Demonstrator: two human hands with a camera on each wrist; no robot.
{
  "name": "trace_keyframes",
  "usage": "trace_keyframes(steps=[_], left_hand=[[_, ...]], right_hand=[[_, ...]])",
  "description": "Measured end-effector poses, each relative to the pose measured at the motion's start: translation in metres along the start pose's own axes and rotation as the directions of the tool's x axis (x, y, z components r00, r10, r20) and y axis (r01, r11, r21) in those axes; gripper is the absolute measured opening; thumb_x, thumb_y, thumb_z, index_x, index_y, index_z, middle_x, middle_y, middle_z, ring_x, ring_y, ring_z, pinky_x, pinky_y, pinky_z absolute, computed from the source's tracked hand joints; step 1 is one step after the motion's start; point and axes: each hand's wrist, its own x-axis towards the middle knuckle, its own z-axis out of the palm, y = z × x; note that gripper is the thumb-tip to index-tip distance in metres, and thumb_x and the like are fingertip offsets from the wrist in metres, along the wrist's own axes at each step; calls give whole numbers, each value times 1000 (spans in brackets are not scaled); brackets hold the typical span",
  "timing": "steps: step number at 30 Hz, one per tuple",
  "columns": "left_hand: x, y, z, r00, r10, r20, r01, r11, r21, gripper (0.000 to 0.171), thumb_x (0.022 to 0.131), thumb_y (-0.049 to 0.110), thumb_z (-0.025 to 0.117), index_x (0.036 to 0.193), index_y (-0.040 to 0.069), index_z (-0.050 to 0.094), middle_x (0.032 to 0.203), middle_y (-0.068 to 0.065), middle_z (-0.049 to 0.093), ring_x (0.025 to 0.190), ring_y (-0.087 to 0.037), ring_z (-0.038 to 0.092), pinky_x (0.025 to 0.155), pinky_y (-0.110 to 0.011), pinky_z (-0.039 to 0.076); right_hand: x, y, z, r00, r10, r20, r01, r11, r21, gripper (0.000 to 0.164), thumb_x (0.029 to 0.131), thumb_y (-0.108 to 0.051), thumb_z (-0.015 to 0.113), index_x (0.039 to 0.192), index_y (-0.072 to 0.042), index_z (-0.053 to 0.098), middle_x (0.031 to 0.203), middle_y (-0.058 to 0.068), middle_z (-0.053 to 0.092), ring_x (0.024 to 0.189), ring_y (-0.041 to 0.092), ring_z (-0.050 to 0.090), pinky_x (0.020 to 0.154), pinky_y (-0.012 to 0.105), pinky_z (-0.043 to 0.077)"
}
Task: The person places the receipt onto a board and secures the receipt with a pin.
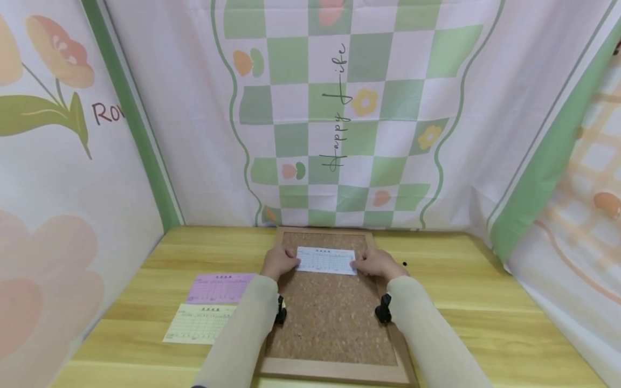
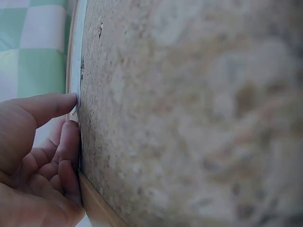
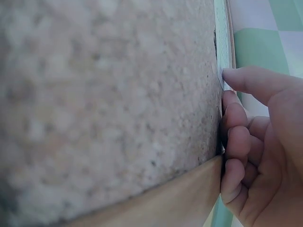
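Note:
A white printed paper slip (image 1: pixel 326 261) with a ruled grid lies over the upper part of a wood-framed cork board (image 1: pixel 335 323). My left hand (image 1: pixel 279 262) pinches the slip at its left end, the thumb on top. At the opposite end, my right hand (image 1: pixel 379 263) pinches it between thumb and curled fingers. Both wrist views show the slip edge-on, close to the cork; whether it lies fully flat on it I cannot tell. The curled fingers of the left hand (image 2: pixel 45 156) and right hand (image 3: pixel 258 146) are beside the board's frame.
Left of the board, a purple slip (image 1: pixel 218 288) and a yellow slip (image 1: pixel 196 323) lie on the wooden table (image 1: pixel 485 323), partly behind the left sleeve. A small black object (image 1: pixel 405 264) sits right of the board. A patterned curtain (image 1: pixel 330 118) hangs behind.

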Motion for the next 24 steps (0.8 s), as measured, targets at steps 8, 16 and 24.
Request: trace_keyframes(steps=[8,16,24], left_hand=[[-1,2,-11,993,30,112,-30,1000,-6,24,87,21,76,103,7,66,92,-5,63,79,-19,58,70,-34,49],[3,2,-25,958,98,270,-111,993,32,38,92,22,71,125,8,60,123,-13,62,82,-19,61,82,-39,50],[4,2,-28,921,167,351,-174,985,-14,45,96,17,67,137,4,55,112,-9,58,78,-19,57,85,-37,46]], right_hand=[[-2,1,1,999,-22,-27,22,1000,9,42,98,-32,64,62,-13,52,56,-1,46,50,14,39,50,29,35],[0,0,3,999,-21,-27,22,999,23,41,98,-31,65,63,-12,54,57,0,47,50,15,40,50,29,36],[0,3,1,1000,-14,-19,14,1000,15,43,98,-32,65,61,-13,53,55,-1,47,50,15,40,50,29,35]])
